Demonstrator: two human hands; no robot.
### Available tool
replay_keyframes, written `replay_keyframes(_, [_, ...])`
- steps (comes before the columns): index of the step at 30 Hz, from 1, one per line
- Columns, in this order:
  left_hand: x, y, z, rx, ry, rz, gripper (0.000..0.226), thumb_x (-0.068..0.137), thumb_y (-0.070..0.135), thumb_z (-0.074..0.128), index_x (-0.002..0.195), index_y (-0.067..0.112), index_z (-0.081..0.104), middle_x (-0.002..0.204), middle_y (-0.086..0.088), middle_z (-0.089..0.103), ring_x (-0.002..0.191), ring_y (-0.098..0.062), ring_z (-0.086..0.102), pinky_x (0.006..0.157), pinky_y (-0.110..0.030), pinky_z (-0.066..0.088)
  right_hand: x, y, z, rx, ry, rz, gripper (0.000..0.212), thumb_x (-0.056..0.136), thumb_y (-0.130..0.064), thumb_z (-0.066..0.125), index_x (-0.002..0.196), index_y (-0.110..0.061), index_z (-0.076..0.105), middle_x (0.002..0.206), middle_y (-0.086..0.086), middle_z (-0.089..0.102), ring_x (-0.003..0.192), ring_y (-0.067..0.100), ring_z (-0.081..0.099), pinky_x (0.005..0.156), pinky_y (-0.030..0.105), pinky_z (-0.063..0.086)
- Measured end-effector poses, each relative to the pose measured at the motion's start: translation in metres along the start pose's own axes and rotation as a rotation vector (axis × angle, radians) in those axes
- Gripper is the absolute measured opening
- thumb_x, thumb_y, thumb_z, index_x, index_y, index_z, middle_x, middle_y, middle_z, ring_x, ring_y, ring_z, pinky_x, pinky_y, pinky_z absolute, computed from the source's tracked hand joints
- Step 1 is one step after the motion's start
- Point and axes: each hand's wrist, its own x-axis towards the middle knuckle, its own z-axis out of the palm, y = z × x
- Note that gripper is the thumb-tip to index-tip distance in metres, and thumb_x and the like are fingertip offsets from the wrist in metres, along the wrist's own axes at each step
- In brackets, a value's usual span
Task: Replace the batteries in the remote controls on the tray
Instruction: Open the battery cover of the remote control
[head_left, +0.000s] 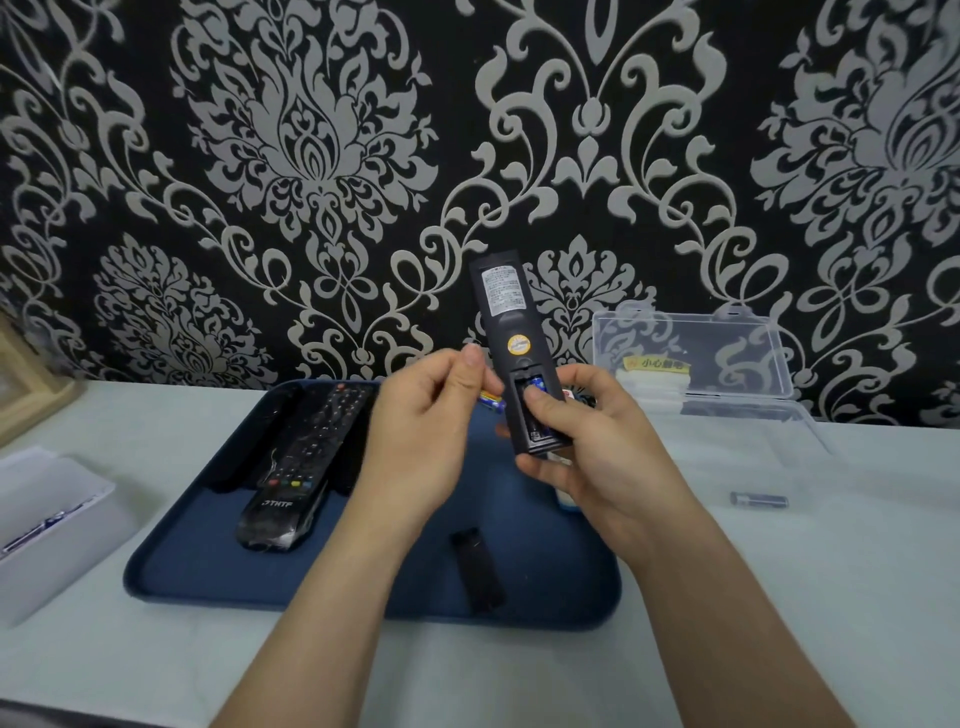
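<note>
Fingers of right hand (597, 441) grip remote (506, 322) (compartment (518, 397) open); left hand (431, 415) pinches battery (492, 401).

battery (491, 401): mostly behind left hand (426, 431) | white box (47, 519): cut by left edge

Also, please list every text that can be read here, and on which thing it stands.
"THTF": lower end of the wrapped remote on the tray.
"小心": yellow label in the clear box; the following characters are blurred.
White label on the held remote: too small to read.
Round yellow sticker below it: blurred.
Print on the loose battery: unreadable.
</note>
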Motion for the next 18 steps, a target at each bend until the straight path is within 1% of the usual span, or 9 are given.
replay_keyframes(2, [-0.001,-0.003,0.005,0.103,-0.052,0.085,0.015,0.097,0.023,0.054,0.089,0.024,0.066,0.072,0.018,0.062,0.063,0.001,0.054,0.061,-0.029,0.046,0.000,0.000,0.001,0.014,-0.017,0.012,0.019,0.094,-0.010,0.061,0.107,-0.018,0.051,0.082,0.003,0.073,0.071,0.016,0.071,0.051,0.025,0.052])
replay_keyframes(3, [-0.002,-0.005,0.006,0.130,-0.052,0.102,0.008,0.094,0.024,0.057,0.093,0.027,0.064,0.074,0.017,0.062,0.067,-0.003,0.056,0.064,-0.035,0.052,0.000,0.000,0.001,0.021,-0.017,0.018,0.018,0.094,-0.011,0.061,0.107,-0.018,0.051,0.077,0.001,0.073,0.066,0.013,0.070,0.051,0.026,0.051])
replay_keyframes(5, [-0.002,-0.008,0.007,0.151,0.003,0.093,0.012,0.084,0.023,0.067,0.093,0.029,0.062,0.075,0.013,0.063,0.069,-0.011,0.060,0.071,-0.044,0.057,0.000,-0.001,0.000,0.032,-0.013,0.024,0.015,0.095,-0.011,0.059,0.105,-0.018,0.051,0.071,-0.002,0.072,0.061,0.011,0.069,0.052,0.027,0.051])
replay_keyframes(6, [-0.001,-0.008,0.008,0.132,0.036,0.076,0.018,0.081,0.017,0.073,0.091,0.029,0.062,0.076,0.011,0.065,0.070,-0.013,0.061,0.072,-0.042,0.057,0.001,-0.001,0.000,0.033,-0.016,0.025,0.013,0.096,-0.011,0.058,0.104,-0.018,0.050,0.070,-0.002,0.072,0.062,0.012,0.070,0.052,0.028,0.051])
replay_keyframes(9, [0.000,-0.005,0.008,0.093,0.102,0.077,0.028,0.076,0.003,0.077,0.086,0.026,0.066,0.078,0.004,0.070,0.069,-0.007,0.064,0.066,-0.017,0.051,0.001,0.002,0.000,-0.001,-0.020,0.017,0.012,0.098,-0.013,0.055,0.107,-0.018,0.050,0.082,0.003,0.074,0.069,0.018,0.072,0.052,0.028,0.050])
replay_keyframes(11, [0.000,-0.004,0.007,0.206,0.113,0.179,0.023,0.079,0.005,0.075,0.089,0.025,0.072,0.082,0.011,0.070,0.073,0.003,0.063,0.070,-0.009,0.046,0.002,0.003,0.001,-0.027,-0.013,0.004,0.010,0.099,-0.015,0.054,0.106,-0.019,0.050,0.095,0.008,0.074,0.075,0.021,0.072,0.053,0.027,0.050])
replay_keyframes(13, [-0.001,-0.004,0.004,0.370,0.089,0.342,0.021,0.085,0.006,0.068,0.102,0.017,0.074,0.089,0.011,0.067,0.082,0.010,0.059,0.076,-0.004,0.041,0.003,0.003,0.003,-0.030,-0.014,-0.007,0.008,0.099,-0.016,0.053,0.104,-0.021,0.049,0.099,0.008,0.072,0.077,0.022,0.072,0.055,0.028,0.050])
replay_keyframes(16, [-0.001,-0.001,0.002,0.526,-0.005,0.476,0.032,0.087,0.006,0.053,0.114,0.011,0.070,0.094,0.004,0.063,0.087,0.002,0.056,0.079,-0.006,0.041,0.003,0.003,0.005,-0.042,-0.030,-0.021,0.007,0.101,-0.017,0.050,0.107,-0.021,0.049,0.095,0.004,0.070,0.072,0.015,0.070,0.057,0.028,0.049])
replay_keyframes(18, [-0.001,0.002,0.004,0.586,-0.028,0.493,0.039,0.085,0.004,0.053,0.120,0.015,0.065,0.096,0.003,0.062,0.090,-0.011,0.059,0.083,-0.021,0.048,0.003,0.004,0.005,-0.082,-0.028,-0.041,0.011,0.102,-0.018,0.046,0.112,-0.020,0.050,0.087,-0.001,0.068,0.061,0.005,0.066,0.058,0.027,0.048])
